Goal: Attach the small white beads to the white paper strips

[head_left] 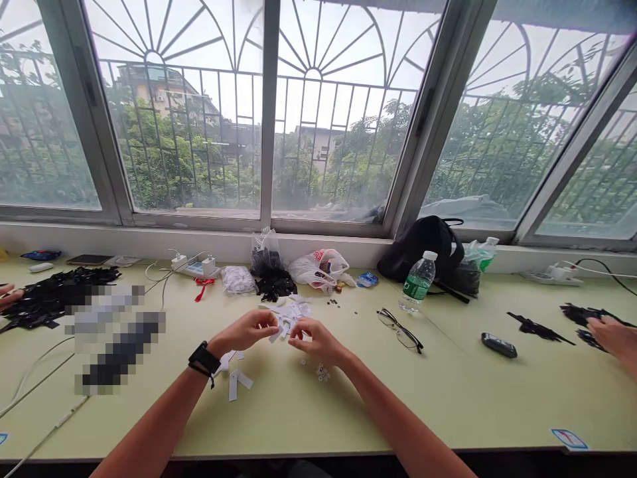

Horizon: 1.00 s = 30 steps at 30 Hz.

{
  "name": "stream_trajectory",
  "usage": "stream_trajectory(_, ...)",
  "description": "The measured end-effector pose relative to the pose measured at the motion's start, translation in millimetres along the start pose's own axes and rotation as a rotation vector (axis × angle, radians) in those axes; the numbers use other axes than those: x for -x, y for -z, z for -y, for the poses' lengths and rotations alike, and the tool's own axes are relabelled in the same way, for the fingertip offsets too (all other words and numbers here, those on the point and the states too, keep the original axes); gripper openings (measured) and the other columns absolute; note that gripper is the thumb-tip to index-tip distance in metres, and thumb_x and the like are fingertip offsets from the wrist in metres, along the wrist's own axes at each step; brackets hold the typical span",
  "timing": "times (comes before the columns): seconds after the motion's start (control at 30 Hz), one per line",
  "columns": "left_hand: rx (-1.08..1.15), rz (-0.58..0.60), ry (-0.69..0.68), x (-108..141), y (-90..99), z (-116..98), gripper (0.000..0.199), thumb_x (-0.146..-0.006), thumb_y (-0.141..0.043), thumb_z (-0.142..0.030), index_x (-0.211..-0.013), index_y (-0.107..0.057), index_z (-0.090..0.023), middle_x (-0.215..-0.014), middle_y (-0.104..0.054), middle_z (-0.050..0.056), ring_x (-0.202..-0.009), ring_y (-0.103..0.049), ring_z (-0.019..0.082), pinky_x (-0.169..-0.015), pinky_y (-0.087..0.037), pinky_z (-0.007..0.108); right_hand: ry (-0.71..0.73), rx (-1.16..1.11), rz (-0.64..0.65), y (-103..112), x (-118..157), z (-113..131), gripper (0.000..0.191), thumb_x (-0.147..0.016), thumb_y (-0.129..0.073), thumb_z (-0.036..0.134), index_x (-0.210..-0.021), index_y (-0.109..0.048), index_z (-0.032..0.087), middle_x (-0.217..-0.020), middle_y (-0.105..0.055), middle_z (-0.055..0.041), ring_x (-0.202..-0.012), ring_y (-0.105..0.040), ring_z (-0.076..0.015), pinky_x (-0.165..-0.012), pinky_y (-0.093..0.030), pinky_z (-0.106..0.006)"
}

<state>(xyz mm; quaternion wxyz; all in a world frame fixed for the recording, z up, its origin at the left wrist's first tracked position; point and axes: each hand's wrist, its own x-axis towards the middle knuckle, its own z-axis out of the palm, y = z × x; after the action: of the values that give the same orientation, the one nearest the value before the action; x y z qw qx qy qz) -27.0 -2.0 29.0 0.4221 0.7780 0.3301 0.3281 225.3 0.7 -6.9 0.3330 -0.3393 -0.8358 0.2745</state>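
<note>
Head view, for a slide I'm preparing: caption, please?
Left hand and right hand close together by white pieces on a pale green table, eyeglasses nearby.

Nothing is legible: red print (pixel 329 253) on the white plastic bag (pixel 304 270), the green label (pixel 415 288) on the water bottle (pixel 423 269) and the blue-edged sticker (pixel 569 438) on the table (pixel 472 405) are too small or blurred.

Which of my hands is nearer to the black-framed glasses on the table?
Right. Your right hand is to the left of the glasses, not touching them; your left hand is farther left, beyond the right one.
</note>
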Motion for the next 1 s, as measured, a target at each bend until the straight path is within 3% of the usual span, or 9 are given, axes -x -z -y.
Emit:
stream_trajectory(0.1,0.098,-0.125,-0.014,-4,-11.3,11,0.037,-0.083,-0.074,-0.052,-0.076,-0.063,-0.018,-0.072,-0.061,0.0,-0.065,-0.051,0.014,-0.06,-0.041,0.024,0.034,0.071,-0.005,-8,1,-2,0.009,-0.087,-0.074,0.029,-0.081,-0.074,0.022,-0.082,-0.067,-0.0029,-0.086,-0.059,-0.0217,-0.082,-0.046,-0.034)
stream_trajectory(0.23,0.21,-0.178,0.018,-8,-20.2,20,0.036,-0.078,-0.082,-0.048,-0.081,-0.063,-0.017,-0.067,-0.064,0.0,-0.061,-0.057,0.013,-0.06,-0.042,0.025,0.055,0.09,0.035,-8,3,-2,0.007,-0.086,-0.076,0.029,-0.082,-0.075,0.023,-0.081,-0.067,-0.003,-0.092,-0.058,-0.0238,-0.083,-0.045,-0.035)
stream_trajectory(0.43,0.267,-0.213,0.001,-7,-25.6,19,0.039,-0.072,-0.089,-0.045,-0.083,-0.065,-0.016,-0.072,-0.07,0.002,-0.061,-0.063,0.014,-0.059,-0.045,0.025,-0.034,-0.02,-0.121,-4,0,7,0.023,-0.091,-0.071,0.044,-0.092,-0.072,0.021,-0.078,-0.065,-0.0009,-0.07,-0.051,-0.0161,-0.067,-0.04,-0.029)
stream_trajectory(0.57,0.276,-0.251,-0.02,-9,-32.2,21,0.039,-0.069,-0.091,-0.042,-0.084,-0.068,-0.015,-0.071,-0.069,0.002,-0.06,-0.061,0.013,-0.056,-0.044,0.024,-0.096,-0.164,-0.092,-3,-2,8,0.038,-0.089,-0.071,0.056,-0.083,-0.07,0.018,-0.071,-0.06,-0.0001,-0.062,-0.045,-0.0135,-0.058,-0.035,-0.027)
stream_trajectory(0.77,0.347,-0.296,-0.003,-10,-36.8,19,0.038,-0.076,-0.086,-0.04,-0.1,-0.071,-0.015,-0.071,-0.073,0.003,-0.063,-0.065,0.016,-0.06,-0.051,0.026,-0.119,-0.265,-0.154,-2,-5,1,0.042,-0.09,-0.069,0.058,-0.083,-0.066,0.017,-0.076,-0.061,-0.001,-0.063,-0.051,-0.0133,-0.058,-0.042,-0.027)
stream_trajectory(1.0,0.299,-0.404,-0.002,-9,-38.0,12,0.031,-0.078,-0.084,-0.039,-0.094,-0.071,-0.015,-0.084,-0.074,0.006,-0.071,-0.072,0.019,-0.062,-0.056,0.028,-0.183,-0.413,-0.102,1,-3,12,0.042,-0.086,-0.074,0.059,-0.093,-0.063,0.018,-0.079,-0.064,-0.0014,-0.066,-0.068,-0.0177,-0.062,-0.056,-0.031)
